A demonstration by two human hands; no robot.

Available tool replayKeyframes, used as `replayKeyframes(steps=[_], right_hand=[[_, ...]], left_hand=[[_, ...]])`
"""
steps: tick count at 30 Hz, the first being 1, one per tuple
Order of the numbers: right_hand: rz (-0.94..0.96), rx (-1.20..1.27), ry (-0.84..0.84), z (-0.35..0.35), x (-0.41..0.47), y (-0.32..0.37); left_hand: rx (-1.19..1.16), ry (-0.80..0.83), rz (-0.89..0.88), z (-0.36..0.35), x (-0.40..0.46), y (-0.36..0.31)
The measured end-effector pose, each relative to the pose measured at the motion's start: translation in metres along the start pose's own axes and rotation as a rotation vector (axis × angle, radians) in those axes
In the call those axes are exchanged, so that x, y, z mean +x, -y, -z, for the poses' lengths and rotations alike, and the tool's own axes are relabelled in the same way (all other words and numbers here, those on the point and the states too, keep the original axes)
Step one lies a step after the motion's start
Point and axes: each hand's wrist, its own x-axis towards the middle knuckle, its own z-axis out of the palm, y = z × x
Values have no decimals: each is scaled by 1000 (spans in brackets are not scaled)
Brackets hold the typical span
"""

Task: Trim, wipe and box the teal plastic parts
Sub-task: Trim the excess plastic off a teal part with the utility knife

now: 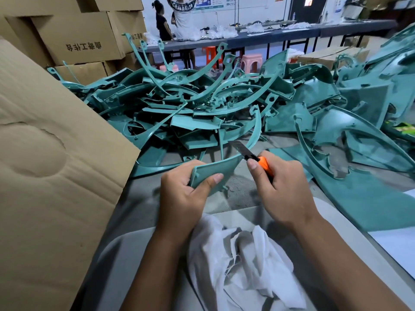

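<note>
1. Head view shows my left hand (182,189) gripping the wide end of a curved teal part (215,170), thumb across its face and fingers curled behind, held just above the counter (143,198).
2. My right hand (285,187) is wrapped round an orange utility knife (258,158), thumb pressed near the blade slider; the bare blade (239,146) points up and away from me, its edge beside the part's upper rim.
3. To trim well, I judge I should keep the blade at a shallow angle along that rim, shaving flash off in light strokes away from my left thumb, which sits close to the cutting line.
4. I would steady the part with a firm grip, since its long thin arc sweeps out toward the pile and could flex under the blade.
5. Counts: one part in hand, one knife, one white rag (242,261) lying crumpled in front of me for the wiping step.
6. Untrimmed teal parts (202,102) lie heaped on the counter beyond my hands; they are too tangled to count.
7. One open cardboard flap (51,153) rises at my left, and I judge it belongs to the packing box; several stacked cartons (78,39) stand behind it.
</note>
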Motion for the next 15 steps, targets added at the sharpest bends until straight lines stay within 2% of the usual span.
replayKeyframes(steps=[8, 11, 15], right_hand=[[-50, 4, -122, 5, 6, -15], [-105, -44, -180, 9, 8, -25], [-232, -166, -201, 15, 12, -46]], left_hand=[[-213, 7, 185, 7, -1, -6], [-228, -5, 233, 11, 0, -7], [-225, 107, 285, 28, 4, -8]])
